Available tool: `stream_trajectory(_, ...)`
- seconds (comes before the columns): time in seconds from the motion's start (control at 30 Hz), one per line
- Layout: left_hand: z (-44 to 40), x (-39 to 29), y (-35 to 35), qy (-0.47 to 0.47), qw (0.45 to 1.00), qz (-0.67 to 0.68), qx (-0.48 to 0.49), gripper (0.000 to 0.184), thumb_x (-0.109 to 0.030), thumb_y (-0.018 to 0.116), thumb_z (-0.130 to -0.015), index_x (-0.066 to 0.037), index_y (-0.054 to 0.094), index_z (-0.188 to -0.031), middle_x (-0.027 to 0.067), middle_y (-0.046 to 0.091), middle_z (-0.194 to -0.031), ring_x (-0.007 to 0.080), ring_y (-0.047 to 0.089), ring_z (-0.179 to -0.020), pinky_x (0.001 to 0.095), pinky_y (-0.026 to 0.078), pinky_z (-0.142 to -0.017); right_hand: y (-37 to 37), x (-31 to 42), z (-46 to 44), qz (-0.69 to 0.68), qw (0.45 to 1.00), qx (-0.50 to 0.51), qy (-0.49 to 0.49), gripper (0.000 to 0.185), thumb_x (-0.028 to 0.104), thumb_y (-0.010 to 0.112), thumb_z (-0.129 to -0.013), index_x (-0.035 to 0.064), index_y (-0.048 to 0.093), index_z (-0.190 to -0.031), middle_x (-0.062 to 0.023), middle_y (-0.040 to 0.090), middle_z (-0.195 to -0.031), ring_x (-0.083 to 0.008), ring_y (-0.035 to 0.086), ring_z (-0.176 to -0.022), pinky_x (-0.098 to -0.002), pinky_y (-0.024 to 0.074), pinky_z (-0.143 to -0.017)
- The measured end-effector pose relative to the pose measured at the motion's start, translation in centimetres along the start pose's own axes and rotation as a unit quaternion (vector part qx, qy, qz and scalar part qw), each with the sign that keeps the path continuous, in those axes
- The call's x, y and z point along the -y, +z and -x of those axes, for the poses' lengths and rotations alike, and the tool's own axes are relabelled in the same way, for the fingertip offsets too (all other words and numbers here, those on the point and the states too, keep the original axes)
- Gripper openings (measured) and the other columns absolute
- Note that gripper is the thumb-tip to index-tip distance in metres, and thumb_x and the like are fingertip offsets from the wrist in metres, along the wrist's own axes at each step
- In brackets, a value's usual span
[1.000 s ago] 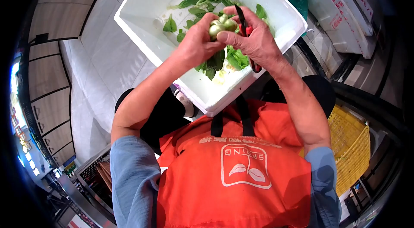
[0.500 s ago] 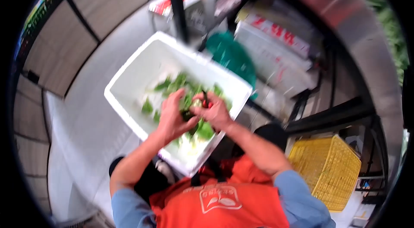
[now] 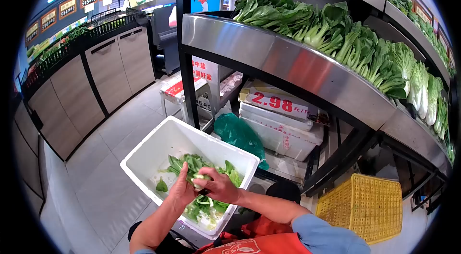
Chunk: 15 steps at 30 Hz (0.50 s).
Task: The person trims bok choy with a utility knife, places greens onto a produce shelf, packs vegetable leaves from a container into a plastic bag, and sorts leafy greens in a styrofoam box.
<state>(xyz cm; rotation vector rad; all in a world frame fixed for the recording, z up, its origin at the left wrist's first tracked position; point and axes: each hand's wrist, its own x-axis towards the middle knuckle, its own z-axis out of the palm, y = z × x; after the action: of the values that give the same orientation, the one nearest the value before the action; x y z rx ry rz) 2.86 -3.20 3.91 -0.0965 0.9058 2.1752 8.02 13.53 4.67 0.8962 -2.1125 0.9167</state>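
Had on a bright red apron, with 1 white emblem printed on it, basically a rounded frame around a leaf shape. Couldn't make out any wording near it, tbh. Wore a kinda loose, dusty-blue top too, showing creases along the right sleeve and ending around the elbow. Showed only a sliver of blue for the left sleeve. Went with black legwear down below. Had 2 bare forearms, plus a bare left hand and an equally bare right hand.
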Motion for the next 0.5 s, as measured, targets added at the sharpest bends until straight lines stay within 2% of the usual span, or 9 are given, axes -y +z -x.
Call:
stream_trajectory(0.07, 0.3, -0.5, -0.8, -0.027, 0.998, 0.047, 0.028, 0.052, -0.046, 0.057, -0.093, -0.004, 0.052, -0.124, 0.0113, 0.063, -0.107, 0.0222, 0.063, -0.091, 0.038, 0.055, -0.081, 0.5, 0.7, -1.0, 0.001, 0.999, 0.03, -0.039, 0.057, 0.008, 0.077, -0.067, 0.017, 0.058, -0.12, -0.0113, 0.053, -0.116, -0.0298, 0.065, -0.083, -0.0368, 0.0546, -0.06)
stream_trajectory(0.13, 0.7, -1.3, -1.5, 0.033, 0.996, 0.078, -0.001, 0.044, -0.034, 0.063, -0.09, -0.002, 0.054, -0.119, 0.0116, 0.063, -0.104, 0.0216, 0.063, -0.089, 0.0364, 0.056, -0.078, 0.0, 2.0, -2.7, -0.007, 0.996, 0.054, -0.069, 0.06, 0.007, 0.076, -0.068, 0.018, 0.056, -0.124, -0.0096, 0.053, -0.118, -0.0299, 0.065, -0.082, -0.0389, 0.0548, -0.06)
stream_trajectory(0.17, 0.9, -1.8, -2.0, 0.061, 0.993, 0.095, -0.017, 0.04, -0.028, 0.066, -0.088, -0.002, 0.054, -0.116, 0.0117, 0.064, -0.102, 0.0213, 0.063, -0.088, 0.0357, 0.056, -0.076, 0.0, 2.3, -2.7, -0.019, 0.992, 0.12, -0.03, 0.059, 0.008, 0.074, -0.07, 0.0181, 0.056, -0.124, -0.0085, 0.053, -0.12, -0.03, 0.065, -0.081, -0.0396, 0.0551, -0.06)
stream_trajectory(0.23, 1.2, -3.6, -2.7, 0.131, 0.988, 0.062, -0.056, 0.018, -0.016, 0.068, -0.084, -0.004, 0.059, -0.095, 0.0082, 0.063, -0.086, 0.0201, 0.063, -0.078, 0.0362, 0.056, -0.07, -0.4, 3.2, -3.2, -0.041, 0.991, 0.121, -0.031, 0.056, 0.01, 0.073, -0.075, 0.0177, 0.054, -0.127, -0.0104, 0.053, -0.122, -0.0278, 0.064, -0.075, -0.0364, 0.0555, -0.06)
stream_trajectory(0.33, -0.8, -5.5, -6.4, 0.209, 0.971, 0.096, -0.066, 0.011, -0.009, 0.065, -0.085, -0.005, 0.058, -0.091, 0.0066, 0.062, -0.082, 0.0188, 0.061, -0.073, 0.0362, 0.054, -0.068, -0.4, 2.6, -2.5, -0.109, 0.989, 0.09, 0.035, 0.039, 0.013, 0.069, -0.083, 0.0114, 0.058, -0.121, -0.0087, 0.061, -0.108, -0.0192, 0.063, -0.064, -0.0311, 0.0542, -0.057)
stream_trajectory(0.37, -0.9, -6.2, -6.9, 0.228, 0.966, 0.082, -0.09, 0.009, -0.006, 0.063, -0.085, -0.006, 0.057, -0.092, 0.0061, 0.062, -0.083, 0.0181, 0.06, -0.073, 0.0357, 0.053, -0.069, -0.4, 1.7, -2.0, -0.167, 0.967, 0.134, 0.136, 0.033, 0.015, 0.067, -0.085, 0.0092, 0.059, -0.116, -0.0072, 0.062, -0.101, -0.0165, 0.062, -0.062, -0.0294, 0.0532, -0.057)
stream_trajectory(0.43, -1.9, -6.6, -8.7, 0.252, 0.957, 0.074, -0.125, 0.01, -0.005, 0.062, -0.086, -0.003, 0.056, -0.093, 0.0083, 0.062, -0.082, 0.0198, 0.061, -0.071, 0.0358, 0.054, -0.067, -0.8, -0.2, -0.7, -0.278, 0.877, 0.216, 0.326, 0.024, 0.02, 0.064, -0.089, 0.0049, 0.062, -0.108, -0.0044, 0.064, -0.086, -0.0112, 0.059, -0.057, -0.0259, 0.0512, -0.055)
stream_trajectory(0.47, -2.5, -6.6, -9.6, 0.258, 0.954, 0.072, -0.138, 0.01, -0.004, 0.062, -0.086, -0.002, 0.056, -0.093, 0.0093, 0.062, -0.081, 0.0203, 0.061, -0.07, 0.0353, 0.054, -0.066, -1.3, -0.4, -0.1, -0.317, 0.845, 0.179, 0.392, 0.022, 0.024, 0.062, -0.09, 0.0031, 0.062, -0.096, 0.0003, 0.062, -0.073, -0.0075, 0.057, -0.055, -0.0232, 0.0479, -0.051)
stream_trajectory(0.5, -3.1, -6.5, -9.9, 0.262, 0.951, 0.069, -0.15, 0.011, -0.003, 0.062, -0.086, -0.001, 0.055, -0.093, 0.0103, 0.061, -0.08, 0.0209, 0.061, -0.069, 0.0348, 0.055, -0.065, -1.5, -1.3, 0.8, -0.321, 0.833, 0.174, 0.417, 0.022, 0.025, 0.062, -0.09, 0.0039, 0.062, -0.095, 0.0001, 0.062, -0.074, -0.0074, 0.057, -0.054, -0.0228, 0.0469, -0.049)
